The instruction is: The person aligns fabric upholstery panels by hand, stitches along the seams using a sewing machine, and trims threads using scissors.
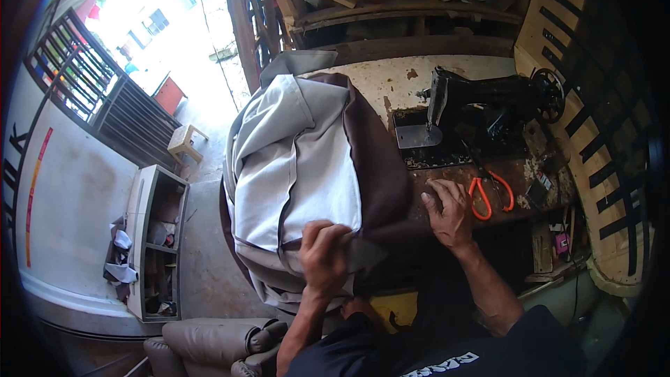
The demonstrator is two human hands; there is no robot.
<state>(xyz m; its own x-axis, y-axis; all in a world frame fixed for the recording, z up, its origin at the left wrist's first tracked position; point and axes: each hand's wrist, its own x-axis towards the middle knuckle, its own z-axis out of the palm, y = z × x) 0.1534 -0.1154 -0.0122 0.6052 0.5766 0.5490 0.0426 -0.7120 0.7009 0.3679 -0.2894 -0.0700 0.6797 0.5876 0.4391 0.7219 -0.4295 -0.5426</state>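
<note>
A bulky sewn fabric piece [314, 181], light grey panels with dark brown sides, is spread over the left end of the sewing table [391, 73] and hangs down in front. My left hand [324, 255] has its fingers curled on the lower edge of a light panel, gripping it. At the table's front edge rests my right hand [450, 216], thumb and fingers apart and holding nothing, just beside the brown cloth. To its right lie scissors [480, 199] with orange handles. A black sewing machine [481, 101] stands behind them.
Wooden shelving [405, 10] rises behind the table, and a slatted tan panel [593, 119] borders the right side. On the left are an open cabinet [160, 237], a small stool [187, 141] and a metal gate [132, 122]. A grey padded seat [209, 342] is close at lower left.
</note>
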